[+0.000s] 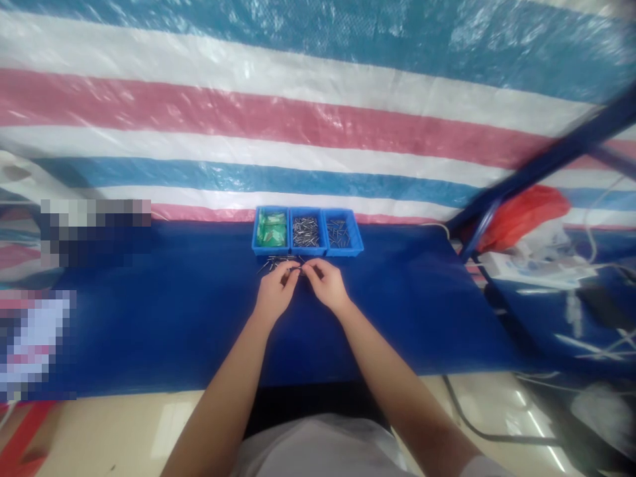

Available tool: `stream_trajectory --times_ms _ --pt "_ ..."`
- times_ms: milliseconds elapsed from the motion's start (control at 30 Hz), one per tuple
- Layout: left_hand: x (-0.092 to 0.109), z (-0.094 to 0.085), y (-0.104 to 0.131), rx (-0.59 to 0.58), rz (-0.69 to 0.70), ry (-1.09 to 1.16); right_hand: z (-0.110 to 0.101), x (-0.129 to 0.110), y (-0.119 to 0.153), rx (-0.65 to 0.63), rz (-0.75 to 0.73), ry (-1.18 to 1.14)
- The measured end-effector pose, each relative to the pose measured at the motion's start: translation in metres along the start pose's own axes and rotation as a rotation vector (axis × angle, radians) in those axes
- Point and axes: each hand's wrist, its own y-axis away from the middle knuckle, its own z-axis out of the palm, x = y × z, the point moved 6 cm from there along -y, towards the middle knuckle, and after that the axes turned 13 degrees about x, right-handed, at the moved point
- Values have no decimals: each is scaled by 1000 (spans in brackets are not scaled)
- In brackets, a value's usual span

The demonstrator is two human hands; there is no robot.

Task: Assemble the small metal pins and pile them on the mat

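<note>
My left hand and my right hand meet just in front of the blue bins, fingertips pinched close together. Something small and dark sits between the fingertips, too small to name. Behind my left hand lies a loose pile of thin metal pieces, like screws or pins, partly hidden by the fingers. Of the three joined bins, the left bin holds green packets. Many short metal pieces fill the middle one. Fewer dark metal pieces lie in the right bin.
A blue-covered table spreads under my hands. Behind it hangs a striped plastic sheet. To the right stand a blue metal frame, a red bag and a white power strip. Blurred-out patches cover the left side.
</note>
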Motion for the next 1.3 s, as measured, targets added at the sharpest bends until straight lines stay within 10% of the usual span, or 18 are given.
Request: stream_trajectory --times_ms 1300 --pt "2 -1 0 -8 -33 -40 1 -8 0 -12 -48 -14"
